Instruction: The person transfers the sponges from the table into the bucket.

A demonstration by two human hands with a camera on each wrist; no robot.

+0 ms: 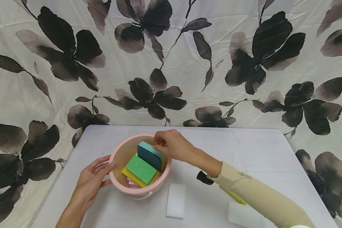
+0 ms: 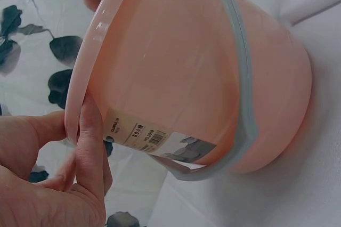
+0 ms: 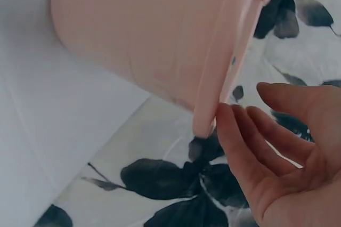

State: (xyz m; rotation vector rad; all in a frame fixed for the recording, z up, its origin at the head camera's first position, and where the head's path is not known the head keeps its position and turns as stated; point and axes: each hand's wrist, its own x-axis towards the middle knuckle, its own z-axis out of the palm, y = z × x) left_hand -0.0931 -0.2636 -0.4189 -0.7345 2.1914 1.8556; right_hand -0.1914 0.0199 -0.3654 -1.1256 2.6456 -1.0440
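A pink bucket [image 1: 131, 191] stands on the white table, with sponges inside. My left hand [image 1: 88, 180] grips its left rim, thumb over the edge and fingers against the outside wall, as the left wrist view also shows. At the far right rim is my right hand [image 1: 174, 144], close beside a blue sponge with a dark face [image 1: 148, 160] standing on edge. In the right wrist view its thumb is apart from the fingers, whose tips are right at the rim. A green sponge [image 1: 141, 169] lies over a yellow one [image 1: 134, 178], with a pink piece [image 1: 133, 184] partly hidden below.
In front of the bucket lies a white block [image 1: 175, 201]. Another white piece [image 1: 239, 213] and a yellow edge [image 1: 236, 197] show partly beneath my right sleeve. The bucket's handle [image 2: 245, 78] hangs down its side. A flowered cloth [image 1: 142, 98] covers the background behind the table.
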